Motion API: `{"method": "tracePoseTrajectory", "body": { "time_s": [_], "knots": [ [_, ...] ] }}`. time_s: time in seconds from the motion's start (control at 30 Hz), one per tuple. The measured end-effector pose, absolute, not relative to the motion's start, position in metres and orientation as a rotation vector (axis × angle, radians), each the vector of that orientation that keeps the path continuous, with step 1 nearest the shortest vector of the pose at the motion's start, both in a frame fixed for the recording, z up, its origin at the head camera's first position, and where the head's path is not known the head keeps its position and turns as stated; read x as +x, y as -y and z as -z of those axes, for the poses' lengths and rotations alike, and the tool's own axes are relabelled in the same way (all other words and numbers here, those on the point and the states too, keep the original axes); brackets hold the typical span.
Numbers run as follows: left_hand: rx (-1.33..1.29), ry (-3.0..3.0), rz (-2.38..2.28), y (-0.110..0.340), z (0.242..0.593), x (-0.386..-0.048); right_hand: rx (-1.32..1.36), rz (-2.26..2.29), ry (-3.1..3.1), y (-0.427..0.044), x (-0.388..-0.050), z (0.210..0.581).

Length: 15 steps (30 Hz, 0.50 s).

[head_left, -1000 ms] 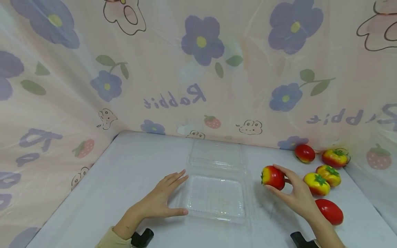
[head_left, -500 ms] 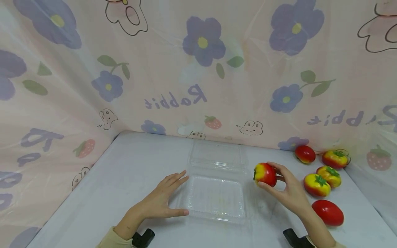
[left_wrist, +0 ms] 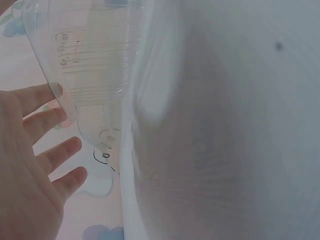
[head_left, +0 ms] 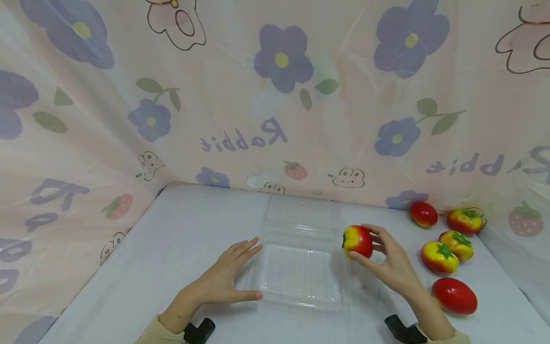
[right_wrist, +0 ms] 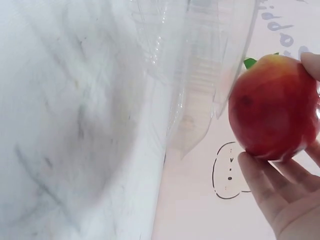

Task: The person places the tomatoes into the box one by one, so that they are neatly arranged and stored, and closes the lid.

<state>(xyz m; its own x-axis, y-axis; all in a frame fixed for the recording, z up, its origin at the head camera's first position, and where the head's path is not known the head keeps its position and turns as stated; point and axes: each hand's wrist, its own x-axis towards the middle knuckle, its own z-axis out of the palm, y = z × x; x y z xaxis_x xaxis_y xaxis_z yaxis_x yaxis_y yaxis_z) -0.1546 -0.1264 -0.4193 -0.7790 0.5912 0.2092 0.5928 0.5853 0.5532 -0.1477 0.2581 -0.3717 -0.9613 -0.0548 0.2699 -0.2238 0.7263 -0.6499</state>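
Note:
A red and yellow fruit with a green calyx [head_left: 358, 241] is held between the thumb and fingers of the right hand [head_left: 393, 263], above the right edge of an open clear plastic box [head_left: 298, 274]. The right wrist view shows the same fruit [right_wrist: 272, 107] with fingertips around it. At the box's left side the left hand [head_left: 223, 277] has its fingers spread; in the left wrist view this hand [left_wrist: 30, 165] has its fingertips at the clear rim, and whether they touch it I cannot tell.
On the right of the white table [head_left: 193, 215] lie several more fruits: a red one [head_left: 423, 214] and a red-yellow one [head_left: 464, 220] at the back, two yellow-red ones [head_left: 439, 257] touching, and a red oval one [head_left: 454, 295] nearest. The box's lid [head_left: 301, 215] lies folded back toward the curtain.
Holding the fruit, the right hand has moved left, from beside the other fruits to the box's right edge. The left hand has stayed almost still.

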Motion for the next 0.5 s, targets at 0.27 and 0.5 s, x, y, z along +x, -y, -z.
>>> {"method": "tracePoseTrajectory", "body": {
  "time_s": [0.27, 0.5],
  "knots": [
    [-1.044, 2.796, 0.969, 0.127, 0.42, -0.155, 0.317, -1.052, 2.66, -0.25, -0.15, 0.374],
    [-1.043, 2.791, 0.965, 0.126, 0.419, -0.155, 0.37, -1.053, 2.664, -0.245, -0.15, 0.375]
  ]
}}
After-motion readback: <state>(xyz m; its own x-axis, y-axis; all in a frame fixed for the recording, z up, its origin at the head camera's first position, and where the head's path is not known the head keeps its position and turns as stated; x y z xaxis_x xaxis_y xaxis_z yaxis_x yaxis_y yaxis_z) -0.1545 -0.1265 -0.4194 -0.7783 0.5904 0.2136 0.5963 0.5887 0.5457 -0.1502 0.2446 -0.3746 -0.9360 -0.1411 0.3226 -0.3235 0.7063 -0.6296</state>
